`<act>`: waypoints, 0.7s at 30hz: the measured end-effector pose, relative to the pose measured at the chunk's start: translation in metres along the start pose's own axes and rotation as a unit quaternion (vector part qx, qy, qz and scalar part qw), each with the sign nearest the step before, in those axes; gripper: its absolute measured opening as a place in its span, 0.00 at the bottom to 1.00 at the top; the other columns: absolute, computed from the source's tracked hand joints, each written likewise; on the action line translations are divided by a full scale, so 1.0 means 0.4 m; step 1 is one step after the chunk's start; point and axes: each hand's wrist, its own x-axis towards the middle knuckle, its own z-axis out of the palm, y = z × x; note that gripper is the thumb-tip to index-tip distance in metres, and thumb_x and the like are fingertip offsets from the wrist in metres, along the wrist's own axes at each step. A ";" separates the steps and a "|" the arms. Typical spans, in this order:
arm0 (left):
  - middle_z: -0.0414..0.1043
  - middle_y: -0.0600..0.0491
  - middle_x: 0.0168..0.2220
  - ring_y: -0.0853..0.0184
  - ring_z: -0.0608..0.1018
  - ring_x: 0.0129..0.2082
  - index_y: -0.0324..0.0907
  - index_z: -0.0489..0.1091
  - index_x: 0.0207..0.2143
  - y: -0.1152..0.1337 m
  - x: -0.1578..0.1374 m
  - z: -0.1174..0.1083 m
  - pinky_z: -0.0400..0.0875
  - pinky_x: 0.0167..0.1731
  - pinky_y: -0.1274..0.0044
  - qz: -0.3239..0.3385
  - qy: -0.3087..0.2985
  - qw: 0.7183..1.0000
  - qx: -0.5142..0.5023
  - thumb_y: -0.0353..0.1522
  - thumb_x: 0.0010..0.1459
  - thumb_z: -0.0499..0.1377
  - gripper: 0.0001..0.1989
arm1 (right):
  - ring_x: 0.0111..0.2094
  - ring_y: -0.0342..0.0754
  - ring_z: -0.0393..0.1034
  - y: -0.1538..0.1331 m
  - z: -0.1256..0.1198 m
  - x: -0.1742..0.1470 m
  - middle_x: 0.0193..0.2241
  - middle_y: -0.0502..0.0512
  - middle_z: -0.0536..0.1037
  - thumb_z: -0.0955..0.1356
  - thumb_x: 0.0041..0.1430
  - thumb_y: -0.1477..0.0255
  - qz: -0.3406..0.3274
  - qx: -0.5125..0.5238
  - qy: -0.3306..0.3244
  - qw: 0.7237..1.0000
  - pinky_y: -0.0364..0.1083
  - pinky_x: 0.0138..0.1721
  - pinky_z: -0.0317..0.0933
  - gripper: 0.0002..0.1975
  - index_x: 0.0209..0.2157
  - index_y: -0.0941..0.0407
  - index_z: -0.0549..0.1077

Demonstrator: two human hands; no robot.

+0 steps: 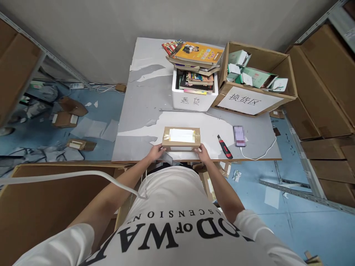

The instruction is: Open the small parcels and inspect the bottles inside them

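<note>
A small brown cardboard box (pixel 165 135), taped and carrying a white label (pixel 181 135) on top, sits at the front edge of the table. Gripping its lower left corner is my left hand (pixel 155 152). At the lower right corner my right hand (pixel 203 153) holds the same box, fingers closed against its side. To the right of the box lies a red and black box cutter (pixel 225 147). Farther right is a phone (pixel 239 136) with a white cable plugged in.
Behind the box stand a white bin (pixel 194 100) piled with books (pixel 198 53) and a large carton (pixel 249 96) holding green and white boxes. Shelves with cartons (pixel 327 81) rise at the right. A big open carton (pixel 55 214) and a white cable (pixel 91 173) are at my left.
</note>
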 end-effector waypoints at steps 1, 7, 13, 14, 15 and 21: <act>0.79 0.49 0.38 0.57 0.77 0.39 0.39 0.75 0.40 0.007 0.000 -0.003 0.71 0.41 0.70 0.008 -0.004 1.000 0.014 0.49 0.44 0.60 0.26 | 0.53 0.53 0.65 -0.011 -0.004 0.001 0.50 0.60 0.71 0.66 0.50 0.60 -0.010 0.011 0.001 1.000 0.54 0.54 0.59 0.21 0.44 0.54 0.64; 0.78 0.49 0.40 0.58 0.76 0.40 0.38 0.75 0.43 0.040 0.022 -0.005 0.70 0.40 0.72 0.008 0.024 0.999 0.039 0.50 0.51 0.56 0.27 | 0.39 0.50 0.69 -0.061 -0.029 0.005 0.36 0.55 0.75 0.62 0.53 0.49 0.044 -0.065 0.039 0.996 0.49 0.42 0.62 0.20 0.32 0.53 0.64; 0.78 0.45 0.41 0.56 0.77 0.41 0.37 0.75 0.44 0.052 0.054 0.023 0.71 0.39 0.71 -0.070 0.029 0.997 -0.027 0.50 0.44 0.63 0.31 | 0.35 0.49 0.67 -0.077 -0.018 0.025 0.32 0.54 0.74 0.61 0.53 0.47 0.090 -0.116 0.043 0.988 0.47 0.37 0.61 0.22 0.28 0.52 0.62; 0.77 0.44 0.42 0.56 0.77 0.41 0.36 0.75 0.44 0.054 0.056 0.024 0.71 0.40 0.71 -0.077 0.027 0.996 -0.042 0.50 0.43 0.63 0.32 | 0.35 0.49 0.67 -0.077 -0.018 0.030 0.31 0.54 0.74 0.61 0.52 0.46 0.095 -0.119 0.041 0.987 0.47 0.37 0.61 0.22 0.27 0.52 0.62; 0.77 0.44 0.42 0.56 0.77 0.41 0.36 0.74 0.44 0.056 0.056 0.024 0.71 0.40 0.71 -0.081 0.024 0.995 -0.057 0.50 0.42 0.64 0.32 | 0.34 0.49 0.67 -0.076 -0.020 0.035 0.31 0.53 0.74 0.62 0.52 0.46 0.098 -0.120 0.038 0.987 0.47 0.37 0.61 0.22 0.27 0.52 0.62; 0.74 0.42 0.48 0.57 0.76 0.47 0.35 0.71 0.50 0.027 0.050 0.027 0.70 0.46 0.69 -0.100 0.039 0.986 -0.125 0.49 0.49 0.60 0.32 | 0.38 0.48 0.68 -0.032 -0.038 0.041 0.36 0.54 0.75 0.61 0.52 0.45 0.101 -0.055 0.014 0.993 0.47 0.41 0.62 0.25 0.33 0.53 0.65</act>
